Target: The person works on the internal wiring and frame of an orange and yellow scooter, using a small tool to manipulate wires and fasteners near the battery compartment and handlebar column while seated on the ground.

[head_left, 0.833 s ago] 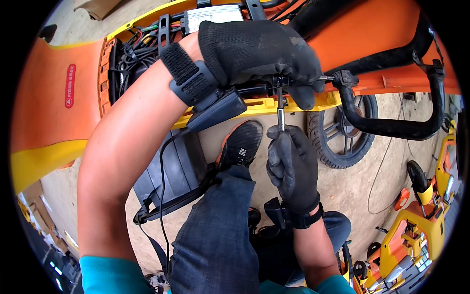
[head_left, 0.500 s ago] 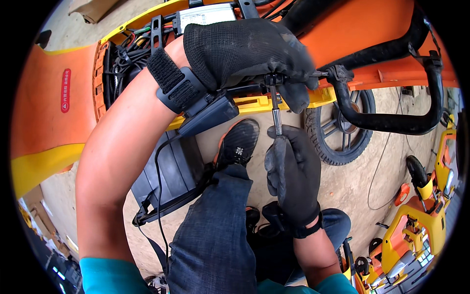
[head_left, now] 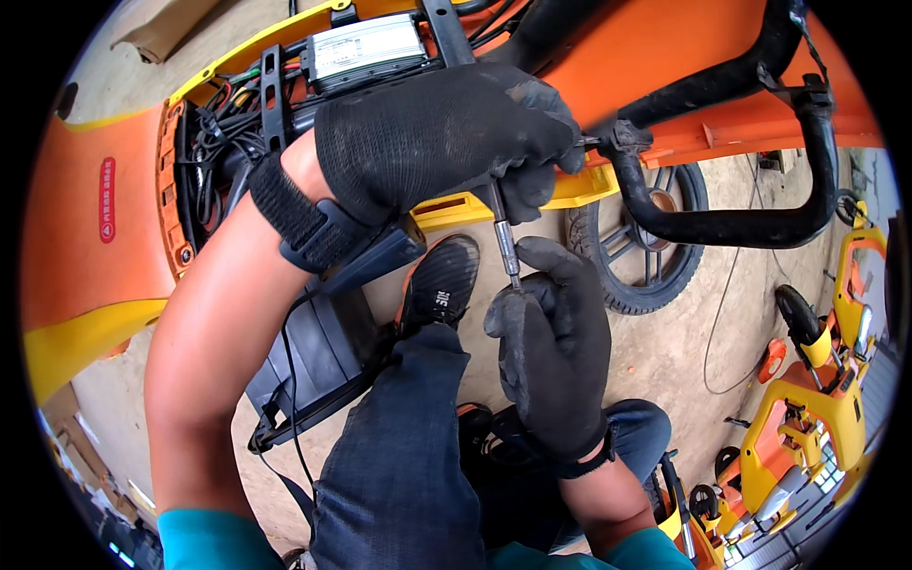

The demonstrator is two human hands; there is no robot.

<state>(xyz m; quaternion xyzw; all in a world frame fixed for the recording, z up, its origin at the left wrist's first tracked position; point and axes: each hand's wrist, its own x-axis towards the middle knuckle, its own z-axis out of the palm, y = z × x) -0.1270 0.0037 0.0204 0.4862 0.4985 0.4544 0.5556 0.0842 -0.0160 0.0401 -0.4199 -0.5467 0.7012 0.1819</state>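
Note:
My left hand [head_left: 446,133], in a black glove, is closed around the upper end of a thin metal tool shaft [head_left: 504,239], right under the orange scooter body [head_left: 85,247] and beside a black curved tube [head_left: 722,226]. The shaft points down. My right hand [head_left: 556,351], also in a black glove, pinches its lower tip between thumb and fingers. What the upper end of the shaft meets is hidden by my left glove. A black strap wraps my left wrist.
A silver controller box [head_left: 366,49] and a bundle of wires [head_left: 214,157] sit in the open scooter frame. A black wheel [head_left: 651,252] lies behind my hands. My black shoe [head_left: 442,280] and a dark flat case [head_left: 313,356] are on the ground. Yellow-orange scooters [head_left: 807,427] stand at the right.
Both hands stay on the shaft. My left hand has shifted slightly left along the frame, and the shaft with my right hand followed it.

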